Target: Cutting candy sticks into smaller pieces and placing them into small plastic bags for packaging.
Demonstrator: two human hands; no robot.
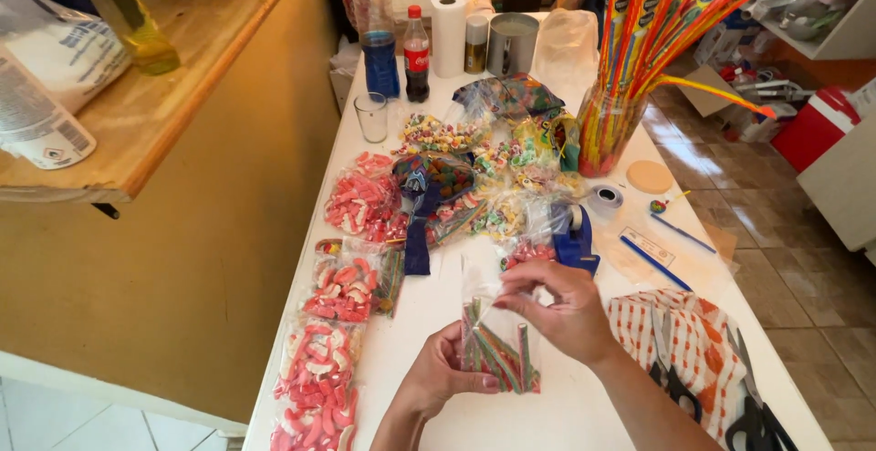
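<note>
My left hand (pixel 440 371) grips the lower left side of a small clear plastic bag (pixel 498 346) that holds several striped candy sticks. My right hand (pixel 558 304) pinches the bag's open top edge from the right. The bag stands just above the white table (pixel 584 414), near its front edge. A blue tape dispenser (pixel 575 241) sits right behind my right hand.
Clear bags of red-and-white gummies (pixel 321 387) line the table's left edge, with mixed candy bags (pixel 474 177) behind. A jar of long candy sticks (pixel 607 127), a glass (pixel 371 115), bottles (pixel 416 54), a paper roll (pixel 448 33), blue pens (pixel 657 264) and scissors on an orange cloth (pixel 693 351) stand around.
</note>
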